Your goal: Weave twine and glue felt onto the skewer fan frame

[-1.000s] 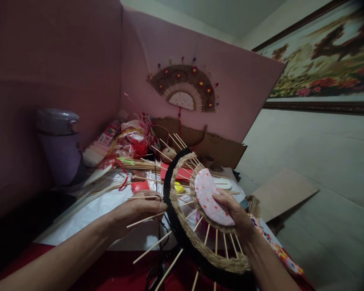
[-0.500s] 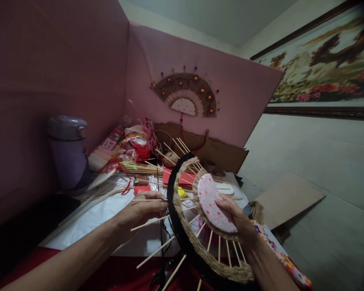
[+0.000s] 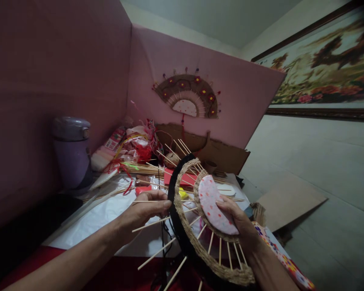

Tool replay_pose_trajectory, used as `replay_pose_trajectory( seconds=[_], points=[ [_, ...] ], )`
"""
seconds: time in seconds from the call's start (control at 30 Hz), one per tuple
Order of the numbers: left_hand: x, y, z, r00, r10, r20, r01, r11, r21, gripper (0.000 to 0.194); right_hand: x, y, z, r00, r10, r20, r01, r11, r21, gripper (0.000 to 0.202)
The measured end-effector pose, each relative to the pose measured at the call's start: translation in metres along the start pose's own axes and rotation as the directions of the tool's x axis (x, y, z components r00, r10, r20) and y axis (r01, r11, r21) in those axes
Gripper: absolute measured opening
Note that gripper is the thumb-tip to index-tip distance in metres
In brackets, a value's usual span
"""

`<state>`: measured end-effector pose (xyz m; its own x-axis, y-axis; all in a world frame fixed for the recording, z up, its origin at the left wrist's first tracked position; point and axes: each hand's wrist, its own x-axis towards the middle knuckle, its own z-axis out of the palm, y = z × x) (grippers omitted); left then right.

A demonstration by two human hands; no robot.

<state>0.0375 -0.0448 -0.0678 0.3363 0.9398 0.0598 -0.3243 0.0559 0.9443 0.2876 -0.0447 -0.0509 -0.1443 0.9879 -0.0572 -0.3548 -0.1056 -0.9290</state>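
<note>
My right hand [image 3: 238, 216] grips a half-round fan frame at its white, red-dotted cloth centre [image 3: 214, 204], thumb on top. Thin wooden sticks [image 3: 210, 242] radiate from the centre through a braided twine band [image 3: 200, 250] and a black outer band [image 3: 177, 222]. At the black band's left edge, my left hand [image 3: 151, 204] pinches the rim beside a stick, thumb and fingers together. Black cord [image 3: 164, 238] hangs below that hand. The frame is tilted, its stick ends pointing left and down.
A finished fan [image 3: 186, 93] hangs on the pink panel [image 3: 236, 89]. A lilac flask [image 3: 73, 153] stands at the left. Behind the hands lie ribbons [image 3: 144, 151], a stick bundle [image 3: 148, 167], red paper [image 3: 182, 179] and a twine ball [image 3: 171, 159]. Cardboard [image 3: 291, 200] is at the right.
The whole view has shifted slightly, with objects a little further right. Both hands keep nearly the same hold on the fan frame.
</note>
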Motion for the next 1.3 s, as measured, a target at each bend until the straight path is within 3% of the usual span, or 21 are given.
replay_pose_trajectory(
  seconds=[0.23,0.57,0.73,0.87,1.07,1.3],
  points=[
    [0.0,-0.003,0.001,0.997,0.044,-0.061,-0.04,0.997,0.063,0.013,-0.003,0.001,0.003,1.0,-0.011,-0.003,0.011,0.999,-0.039,0.039],
    [0.0,-0.003,0.0,0.999,-0.025,-0.034,0.022,0.997,-0.075,0.015,0.0,0.003,-0.003,1.0,-0.002,0.01,0.002,0.999,-0.032,0.035],
    [-0.004,0.008,-0.002,0.999,-0.013,0.041,0.014,0.999,-0.041,0.015,0.002,0.001,-0.006,1.0,-0.02,-0.013,0.02,1.0,-0.016,0.034],
    [-0.004,0.02,-0.011,0.998,-0.039,0.042,0.041,0.998,-0.056,0.009,0.006,0.0,-0.011,0.999,-0.036,-0.007,0.036,0.999,0.011,0.034],
    [-0.002,0.032,-0.022,0.998,0.059,0.008,-0.057,0.989,-0.133,0.021,0.01,-0.001,-0.015,0.997,-0.057,-0.058,0.056,0.998,-0.015,0.037],
    [0.001,0.041,-0.029,0.978,0.154,-0.14,-0.17,0.979,-0.109,0.021,0.013,-0.002,-0.02,0.995,-0.076,-0.057,0.078,0.997,0.03,0.034]
  ],
)
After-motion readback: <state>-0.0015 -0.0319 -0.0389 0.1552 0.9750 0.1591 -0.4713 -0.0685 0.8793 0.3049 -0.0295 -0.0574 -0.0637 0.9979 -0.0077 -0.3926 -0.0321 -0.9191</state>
